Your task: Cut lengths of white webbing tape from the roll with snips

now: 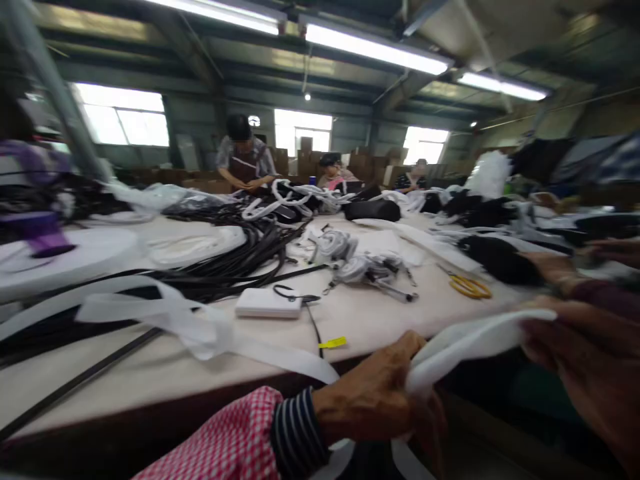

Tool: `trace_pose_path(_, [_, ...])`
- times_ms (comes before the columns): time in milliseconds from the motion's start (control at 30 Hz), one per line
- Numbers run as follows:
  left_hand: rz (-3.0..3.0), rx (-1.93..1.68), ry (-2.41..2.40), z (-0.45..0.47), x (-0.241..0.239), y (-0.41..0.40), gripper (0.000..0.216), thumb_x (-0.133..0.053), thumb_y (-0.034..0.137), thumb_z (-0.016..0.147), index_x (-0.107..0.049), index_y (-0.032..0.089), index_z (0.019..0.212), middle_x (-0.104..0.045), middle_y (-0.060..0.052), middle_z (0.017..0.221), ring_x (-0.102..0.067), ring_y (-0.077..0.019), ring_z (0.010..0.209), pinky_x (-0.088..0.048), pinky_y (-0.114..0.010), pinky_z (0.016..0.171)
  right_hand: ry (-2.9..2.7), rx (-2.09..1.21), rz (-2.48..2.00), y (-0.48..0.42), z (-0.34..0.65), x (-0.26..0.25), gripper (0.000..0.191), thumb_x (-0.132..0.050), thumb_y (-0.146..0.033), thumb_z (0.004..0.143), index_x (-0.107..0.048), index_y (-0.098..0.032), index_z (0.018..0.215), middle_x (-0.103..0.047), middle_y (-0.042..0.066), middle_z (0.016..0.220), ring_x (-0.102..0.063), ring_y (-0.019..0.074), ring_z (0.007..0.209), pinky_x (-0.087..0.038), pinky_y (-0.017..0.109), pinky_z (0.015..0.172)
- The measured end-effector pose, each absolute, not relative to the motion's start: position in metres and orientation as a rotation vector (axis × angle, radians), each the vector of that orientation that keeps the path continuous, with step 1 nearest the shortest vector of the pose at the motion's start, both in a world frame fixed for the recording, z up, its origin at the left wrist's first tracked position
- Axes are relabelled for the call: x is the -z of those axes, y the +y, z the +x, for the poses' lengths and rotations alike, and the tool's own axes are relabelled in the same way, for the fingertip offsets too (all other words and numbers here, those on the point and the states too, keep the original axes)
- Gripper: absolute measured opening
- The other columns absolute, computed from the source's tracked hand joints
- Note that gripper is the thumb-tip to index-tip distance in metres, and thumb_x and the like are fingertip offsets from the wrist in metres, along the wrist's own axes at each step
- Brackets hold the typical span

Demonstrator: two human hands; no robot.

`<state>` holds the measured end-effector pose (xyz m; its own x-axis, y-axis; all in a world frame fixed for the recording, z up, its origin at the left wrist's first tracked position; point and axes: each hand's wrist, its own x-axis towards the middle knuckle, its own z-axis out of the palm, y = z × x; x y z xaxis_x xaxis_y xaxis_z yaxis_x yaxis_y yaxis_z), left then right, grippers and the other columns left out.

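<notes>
Red-and-white checked sleeve point(225, 440), dark white-striped cuff point(300, 427), white strip point(465, 343), yellow scissor handles point(463, 287).

Glaring ceiling tubes point(375, 49) and windows point(125, 117), dim roof point(235, 73), blurry edges

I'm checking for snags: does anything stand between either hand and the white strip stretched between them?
Nothing visible does. The left hand and the right hand both grip the white strip directly. The yellow-handled scissors lie beyond it on the table, clear of both hands.
</notes>
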<state>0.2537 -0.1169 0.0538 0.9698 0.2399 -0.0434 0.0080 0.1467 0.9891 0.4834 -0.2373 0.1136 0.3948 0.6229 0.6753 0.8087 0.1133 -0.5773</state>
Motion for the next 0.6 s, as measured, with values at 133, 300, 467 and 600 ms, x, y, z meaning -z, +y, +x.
trace_pose_path(133, [1.756, -0.16, 0.235, 0.265, -0.072, -0.112, 0.042, -0.077, 0.015, 0.066, -0.058, 0.022, 0.103, -0.062, 0.002, 0.087, -0.058, -0.0168, 0.075, -0.044, -0.026, 0.061, -1.009, 0.151, -1.522, -0.263, 0.507, -0.172, 0.018, -0.078, -0.039, 0.084, -0.073, -0.026, 0.074, -0.061, 0.006, 0.076, -0.054, 0.0195, 0.061, -0.046, 0.035, 0.053])
trace_pose_path(300, [1.917, -0.418, 0.256, 0.289, -0.108, -0.122, 0.043, -0.076, 0.04, 0.084, -0.057, 0.024, 0.119, -0.064, -0.003, 0.114, -0.06, -0.0221, 0.1, -0.047, -0.033, 0.081, -1.045, 0.015, -1.529, -0.305, 0.522, -0.175, 0.017, -0.083, -0.04, 0.083, -0.078, -0.024, 0.081, -0.056, 0.0, 0.065, -0.049, 0.0125, 0.057, -0.035, 0.027, 0.051])
trace_pose_path(467, [1.956, -0.592, 0.165, 0.321, -0.127, -0.159, 0.029, -0.062, 0.049, 0.095, -0.057, 0.023, 0.107, -0.064, -0.004, 0.11, -0.06, -0.023, 0.097, -0.045, -0.035, 0.082, -1.27, 0.176, -1.696, -0.327, 0.498, -0.178, 0.025, -0.077, -0.045, 0.089, -0.079, -0.021, 0.08, -0.056, -0.002, 0.061, -0.049, 0.0091, 0.056, -0.035, 0.021, 0.051])
trace_pose_path(600, [1.95, -0.65, 0.066, 0.336, -0.123, -0.181, 0.037, -0.067, 0.057, 0.091, -0.062, 0.02, 0.085, -0.06, -0.003, 0.096, -0.054, -0.0226, 0.092, -0.04, -0.035, 0.085, -1.409, 0.007, -1.723, -0.332, 0.482, -0.187, 0.024, -0.075, -0.041, 0.091, -0.08, -0.02, 0.08, -0.059, -0.002, 0.062, -0.049, 0.0078, 0.053, -0.036, 0.019, 0.047])
